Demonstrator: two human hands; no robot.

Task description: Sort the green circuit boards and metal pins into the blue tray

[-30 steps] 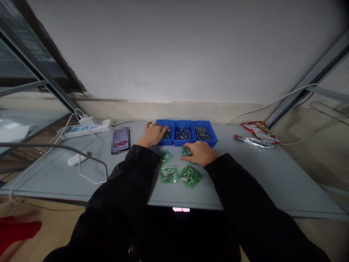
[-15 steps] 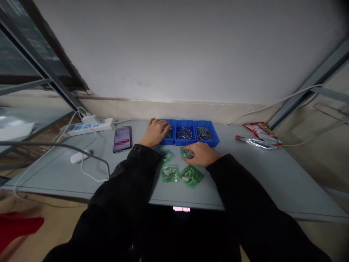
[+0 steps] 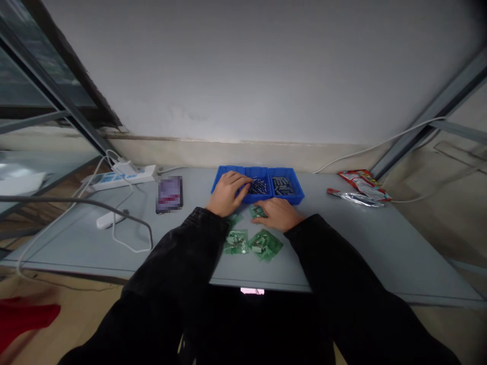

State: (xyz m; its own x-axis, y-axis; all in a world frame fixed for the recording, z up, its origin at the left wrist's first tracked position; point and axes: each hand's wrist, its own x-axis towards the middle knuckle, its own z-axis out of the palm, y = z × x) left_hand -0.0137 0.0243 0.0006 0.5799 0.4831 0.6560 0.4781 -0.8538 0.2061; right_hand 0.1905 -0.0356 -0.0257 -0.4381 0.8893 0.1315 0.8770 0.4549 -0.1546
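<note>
Left hand point(image 3: 228, 193), spread open, over blue parts tray point(image 3: 294, 195) at 12 o'clock; right hand point(image 3: 278, 214), grip unclear, on green bag point(image 3: 257, 212); three more bags point(image 3: 265, 245) at 6 o'clock.

- A small electronics workshop, it seems
- Grey workbench point(image 3: 361, 243) under a bare wall point(image 3: 243, 71)
- Blue parts trays point(image 3: 286, 186) of metal pieces
- Green bags of circuit boards point(image 3: 264, 245)
- Power strip point(image 3: 117, 178)

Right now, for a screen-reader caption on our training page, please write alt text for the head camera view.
A person's left hand lies over three blue bins of metal parts, while the right hand rests on a green bag. More bags lie on a grey table, with a phone and power strip to the left.
</note>
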